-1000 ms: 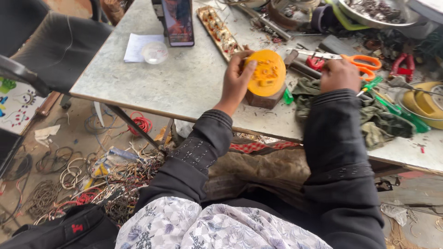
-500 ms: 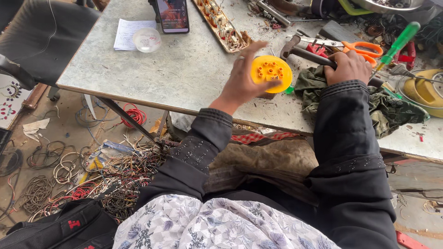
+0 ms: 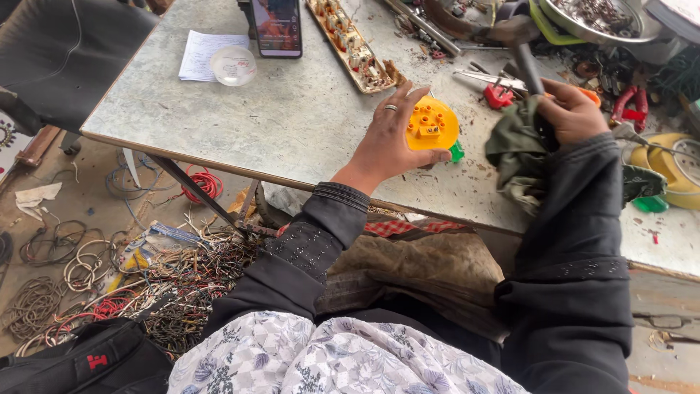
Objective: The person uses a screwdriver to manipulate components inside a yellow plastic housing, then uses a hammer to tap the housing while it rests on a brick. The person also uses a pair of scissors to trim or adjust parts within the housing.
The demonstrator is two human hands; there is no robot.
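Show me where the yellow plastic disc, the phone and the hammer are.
yellow plastic disc (image 3: 432, 125), head view, on its raised studded face.
phone (image 3: 276, 25), head view, middle of its lit screen.
hammer (image 3: 526, 64), head view, on the dark handle above the right hand (image 3: 572, 111).

This is looking like a small repair or salvage workshop. Hand tools and metal parts are crowding the far edge of a worn grey surface (image 3: 292, 124), a metal bowl (image 3: 598, 22) is holding scrap bits, and a long tray of electrical parts (image 3: 348, 44) is lying near it. Tangled wire coils (image 3: 109, 284) are piling up on the dirt floor (image 3: 95, 182) below.
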